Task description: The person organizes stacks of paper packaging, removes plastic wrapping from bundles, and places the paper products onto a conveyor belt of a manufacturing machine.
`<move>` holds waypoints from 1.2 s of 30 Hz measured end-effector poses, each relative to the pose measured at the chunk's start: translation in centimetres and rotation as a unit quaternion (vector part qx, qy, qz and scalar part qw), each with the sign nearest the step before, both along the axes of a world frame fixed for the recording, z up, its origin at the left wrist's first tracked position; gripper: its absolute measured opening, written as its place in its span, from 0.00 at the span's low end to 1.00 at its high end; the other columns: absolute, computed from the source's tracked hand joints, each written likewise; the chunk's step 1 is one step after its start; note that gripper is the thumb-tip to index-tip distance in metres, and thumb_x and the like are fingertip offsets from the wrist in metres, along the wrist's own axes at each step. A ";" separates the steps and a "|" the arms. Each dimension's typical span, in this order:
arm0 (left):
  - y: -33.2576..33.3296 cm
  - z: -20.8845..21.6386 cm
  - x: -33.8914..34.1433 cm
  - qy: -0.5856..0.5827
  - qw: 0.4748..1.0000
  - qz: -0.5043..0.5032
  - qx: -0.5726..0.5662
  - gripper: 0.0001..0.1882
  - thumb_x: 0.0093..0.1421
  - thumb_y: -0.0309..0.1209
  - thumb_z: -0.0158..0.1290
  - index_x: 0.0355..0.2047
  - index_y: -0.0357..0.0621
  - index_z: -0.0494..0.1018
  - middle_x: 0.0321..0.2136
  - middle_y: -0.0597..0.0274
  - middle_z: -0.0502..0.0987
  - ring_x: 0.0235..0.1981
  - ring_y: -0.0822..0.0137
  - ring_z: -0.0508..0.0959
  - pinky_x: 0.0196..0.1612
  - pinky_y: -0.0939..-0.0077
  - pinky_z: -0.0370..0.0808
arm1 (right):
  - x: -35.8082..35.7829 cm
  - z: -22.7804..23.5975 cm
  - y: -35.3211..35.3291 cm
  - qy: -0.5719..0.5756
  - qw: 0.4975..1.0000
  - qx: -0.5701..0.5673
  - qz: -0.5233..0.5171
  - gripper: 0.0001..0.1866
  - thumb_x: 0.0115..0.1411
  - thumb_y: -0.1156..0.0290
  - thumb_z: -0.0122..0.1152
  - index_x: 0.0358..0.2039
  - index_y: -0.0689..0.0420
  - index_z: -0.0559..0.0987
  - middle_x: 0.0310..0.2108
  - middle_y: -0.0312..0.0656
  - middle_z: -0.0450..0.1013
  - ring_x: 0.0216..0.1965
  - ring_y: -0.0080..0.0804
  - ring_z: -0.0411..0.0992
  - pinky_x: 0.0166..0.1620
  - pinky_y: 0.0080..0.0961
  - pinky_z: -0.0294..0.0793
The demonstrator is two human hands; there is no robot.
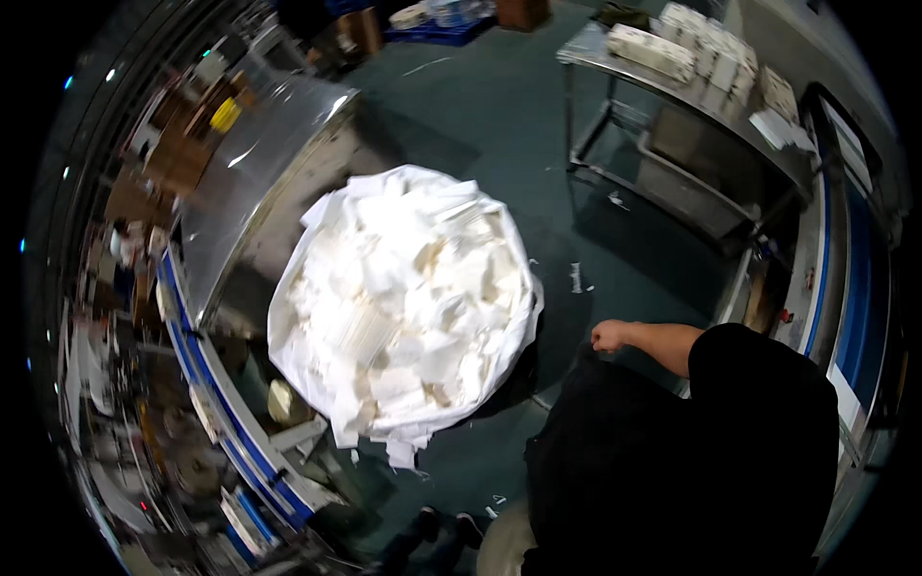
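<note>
My right hand is curled closed beside dark cloth; what its fingers hold, if anything, is hidden. The bare forearm comes out of a short black sleeve. My left hand is out of view. Left of my right hand, with a gap between, stands a large round container lined with a white sheet or bag. White, flat, torn-looking pieces are heaped in it, some in ribbed stacks. Their exact material is too washed out by light to tell.
A metal table at the upper right carries several pale packs, above a grey bin. A blue conveyor runs along the right. Left are a shiny metal chute and another conveyor. White scraps dot the green floor.
</note>
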State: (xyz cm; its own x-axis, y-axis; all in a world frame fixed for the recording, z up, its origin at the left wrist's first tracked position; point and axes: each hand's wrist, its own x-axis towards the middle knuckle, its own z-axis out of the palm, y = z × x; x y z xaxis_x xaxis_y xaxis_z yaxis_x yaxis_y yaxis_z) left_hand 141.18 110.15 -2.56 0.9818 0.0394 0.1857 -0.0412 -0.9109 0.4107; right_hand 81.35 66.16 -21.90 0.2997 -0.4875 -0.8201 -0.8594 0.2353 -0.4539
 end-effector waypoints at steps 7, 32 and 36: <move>-44.1 -2.9 -11.1 0.240 0.878 -0.405 -0.086 0.25 0.55 0.33 0.56 0.52 0.33 0.71 0.45 0.39 0.76 0.43 0.51 0.76 0.46 0.62 0.74 | -19.2 -3.1 0.5 0.013 0.989 -0.079 -0.123 0.18 0.57 0.60 0.59 0.42 0.58 0.81 0.35 0.46 0.80 0.36 0.42 0.79 0.43 0.38 0.76; -92.3 -1.0 -100.5 0.018 -0.044 -0.992 0.116 0.23 0.58 0.30 0.57 0.53 0.37 0.71 0.45 0.46 0.78 0.46 0.46 0.77 0.50 0.58 0.74 | -61.7 12.4 -11.2 0.239 0.635 -0.441 -0.588 0.21 0.59 0.56 0.62 0.48 0.57 0.78 0.48 0.50 0.74 0.52 0.51 0.71 0.53 0.41 0.72; -80.1 2.1 -113.6 -0.021 -0.328 -0.936 0.122 0.20 0.61 0.33 0.54 0.53 0.42 0.72 0.43 0.48 0.78 0.43 0.48 0.78 0.46 0.55 0.76 | -75.2 14.8 -14.3 0.306 0.635 -0.378 -0.600 0.47 0.52 0.48 0.69 0.69 0.45 0.60 0.68 0.58 0.53 0.68 0.61 0.53 0.66 0.52 0.54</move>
